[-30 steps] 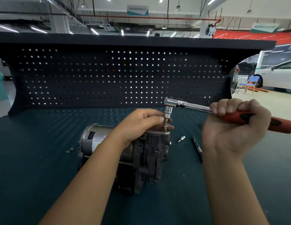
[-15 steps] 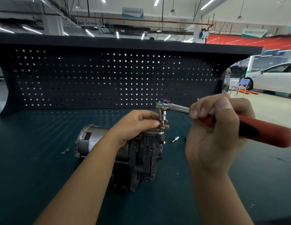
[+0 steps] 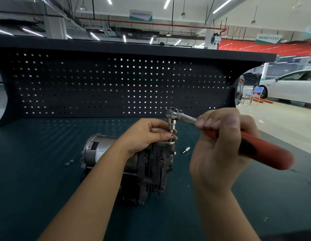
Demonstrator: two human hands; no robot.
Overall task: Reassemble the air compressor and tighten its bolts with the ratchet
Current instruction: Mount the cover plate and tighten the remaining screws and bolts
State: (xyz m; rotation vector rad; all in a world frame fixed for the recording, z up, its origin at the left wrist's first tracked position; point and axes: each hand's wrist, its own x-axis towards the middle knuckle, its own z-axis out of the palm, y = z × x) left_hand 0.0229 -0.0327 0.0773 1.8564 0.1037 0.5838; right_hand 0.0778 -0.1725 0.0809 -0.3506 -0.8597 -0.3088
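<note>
Right hand (image 3: 220,150) is closed around the red handle of the ratchet (image 3: 183,117), whose head stands over the top corner of the air compressor (image 3: 151,167), with the handle running out toward 4 o'clock. Left hand (image 3: 147,134) pinches the socket extension (image 3: 171,126) between thumb and fingertips, just above that corner. The compressor lies on the green mat (image 3: 47,188) in the middle of the bench, its motor end toward 9 o'clock.

To do this step well, I think the left fingers should hold the extension upright on the bolt so it does not slip off, while the right hand swings the handle in short, flat arcs, with real force only when the bolt sits down. The compressor seems not clamped, so a hard pull may turn it on the mat.

The bolt itself is hidden behind the left fingers, so I cannot tell how deep it is screwed. A small silver fitting (image 3: 186,150) lies on the mat at 3 o'clock of the compressor; tiny parts (image 3: 69,162) at 9 o'clock are too small to name
</note>
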